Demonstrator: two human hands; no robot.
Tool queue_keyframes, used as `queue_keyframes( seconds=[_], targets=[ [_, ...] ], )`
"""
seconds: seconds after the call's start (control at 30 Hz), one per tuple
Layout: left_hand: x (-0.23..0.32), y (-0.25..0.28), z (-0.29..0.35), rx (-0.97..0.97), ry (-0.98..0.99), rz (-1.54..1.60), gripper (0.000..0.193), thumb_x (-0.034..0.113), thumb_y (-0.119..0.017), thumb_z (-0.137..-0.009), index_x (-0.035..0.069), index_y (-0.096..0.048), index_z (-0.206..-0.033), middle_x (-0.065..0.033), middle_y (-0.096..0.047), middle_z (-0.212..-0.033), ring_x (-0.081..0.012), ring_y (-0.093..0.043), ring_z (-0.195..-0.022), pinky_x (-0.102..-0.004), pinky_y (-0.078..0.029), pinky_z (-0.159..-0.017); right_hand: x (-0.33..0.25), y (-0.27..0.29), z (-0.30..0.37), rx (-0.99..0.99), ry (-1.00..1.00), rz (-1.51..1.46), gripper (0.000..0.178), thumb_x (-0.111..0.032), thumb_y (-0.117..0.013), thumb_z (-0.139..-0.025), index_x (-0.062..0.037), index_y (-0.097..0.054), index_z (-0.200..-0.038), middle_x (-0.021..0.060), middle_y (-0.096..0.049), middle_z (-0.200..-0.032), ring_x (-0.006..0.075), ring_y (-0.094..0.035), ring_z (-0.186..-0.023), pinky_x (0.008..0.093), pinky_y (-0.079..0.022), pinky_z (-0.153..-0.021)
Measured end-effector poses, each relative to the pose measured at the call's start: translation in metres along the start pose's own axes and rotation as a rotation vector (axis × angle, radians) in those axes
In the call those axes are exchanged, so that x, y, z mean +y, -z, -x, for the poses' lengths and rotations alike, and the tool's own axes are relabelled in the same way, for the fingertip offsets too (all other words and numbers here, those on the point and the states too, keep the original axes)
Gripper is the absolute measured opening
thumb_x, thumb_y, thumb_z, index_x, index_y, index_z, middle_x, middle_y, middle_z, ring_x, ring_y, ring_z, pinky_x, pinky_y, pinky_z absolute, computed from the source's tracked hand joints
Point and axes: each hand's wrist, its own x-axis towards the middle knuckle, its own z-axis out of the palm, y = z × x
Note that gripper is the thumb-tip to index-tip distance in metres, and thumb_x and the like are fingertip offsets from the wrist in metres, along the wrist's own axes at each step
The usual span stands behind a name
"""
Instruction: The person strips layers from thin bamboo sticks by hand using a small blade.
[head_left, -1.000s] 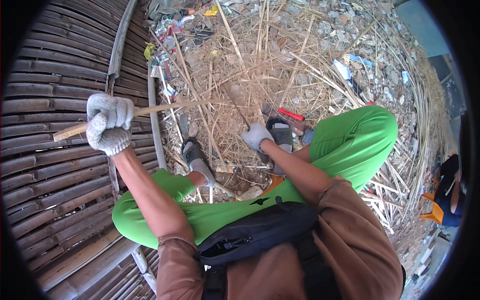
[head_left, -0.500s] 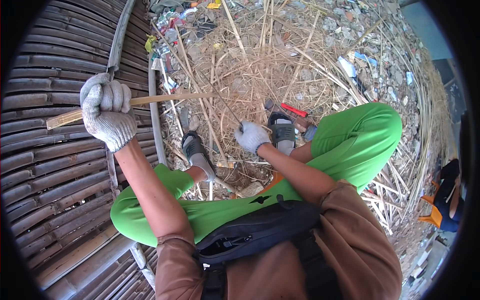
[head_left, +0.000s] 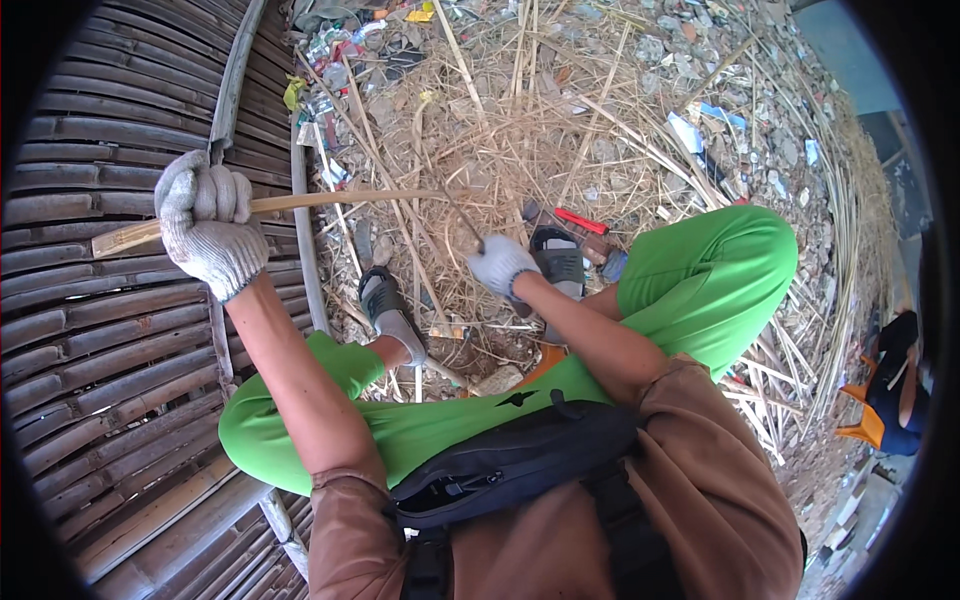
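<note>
My left hand (head_left: 208, 220), in a whitish knit glove, is closed around a bamboo strip (head_left: 330, 198). The strip's thick pale end juts out left of my fist, and its narrow end reaches right over the littered ground. In the middle, my gloved right hand (head_left: 500, 266) is closed on a thin dark blade-like tool (head_left: 463, 218). It slants up and left from my fist, its tip close to the strip's thin end; whether they touch I cannot tell. My fingers hide the tool's handle.
A bamboo slat wall (head_left: 110, 300) rises close on my left, edged by a pole (head_left: 306, 220). Straw and bamboo scraps (head_left: 540, 130) cover the ground. A red-handled object (head_left: 582, 220) lies beside my right sandal (head_left: 560, 262). Another person (head_left: 900, 385) is at far right.
The tool in my right hand now looks shorter and lies at a different angle. My left hand and the bamboo strip have barely moved. The whole view has shifted slightly.
</note>
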Motion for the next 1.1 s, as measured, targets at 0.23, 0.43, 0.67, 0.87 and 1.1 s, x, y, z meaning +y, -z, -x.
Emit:
queue_keyframes(
  seconds=[0.23,0.43,0.67,0.87,1.1],
  targets=[
    [0.008,0.011,0.004,-0.049,0.038,0.000,0.026,0.013,-0.061,-0.094,-0.006,-0.073,-0.108,0.0065,-0.034,-0.056,-0.0084,-0.026,-0.048,-0.0277,-0.023,-0.047,-0.090,-0.007,0.053,0.265,0.489,-0.023,0.036,-0.039,-0.060,-0.098,-0.0042,-0.065,-0.103,0.0198,-0.072,-0.081,0.0418,-0.072,-0.078,0.0554,-0.056,-0.073],
    [-0.003,0.020,-0.007,-0.091,0.025,0.059,0.026,0.012,-0.061,-0.093,-0.007,-0.072,-0.106,0.0066,-0.032,-0.055,-0.0082,-0.025,-0.045,-0.0261,-0.025,-0.044,0.033,-0.017,-0.016,0.102,-0.004,-0.024,0.041,-0.037,-0.058,-0.094,-0.0041,-0.077,-0.108,0.0282,-0.075,-0.096,0.0400,-0.076,-0.093,0.0503,-0.060,-0.083],
    [0.014,0.025,0.001,0.041,-0.001,-0.019,0.026,0.013,-0.061,-0.093,-0.007,-0.072,-0.107,0.0062,-0.032,-0.056,-0.0089,-0.025,-0.047,-0.0272,-0.025,-0.046,-0.085,-0.026,0.052,0.330,0.546,0.030,0.037,-0.042,-0.059,-0.095,-0.0091,-0.066,-0.110,0.0230,-0.075,-0.089,0.0430,-0.074,-0.081,0.0546,-0.059,-0.074],
    [-0.022,0.008,-0.007,-0.078,0.002,0.077,0.026,0.013,-0.062,-0.091,-0.008,-0.072,-0.103,0.0065,-0.033,-0.055,-0.0079,-0.025,-0.044,-0.0269,-0.025,-0.042,0.107,-0.049,-0.041,0.206,-0.066,0.052,0.042,-0.040,-0.059,-0.094,-0.0069,-0.077,-0.112,0.0253,-0.076,-0.095,0.0423,-0.075,-0.089,0.0527,-0.060,-0.080],
    [0.011,0.028,0.002,0.046,-0.008,-0.039,0.026,0.013,-0.062,-0.094,-0.007,-0.072,-0.108,0.0062,-0.033,-0.056,-0.0085,-0.024,-0.046,-0.0274,-0.023,-0.045,-0.050,-0.046,0.048,0.218,0.242,-0.098,0.041,-0.039,-0.062,-0.093,-0.0031,-0.077,-0.104,0.0289,-0.075,-0.101,0.0444,-0.074,-0.095,0.0517,-0.059,-0.086]
  ],
)
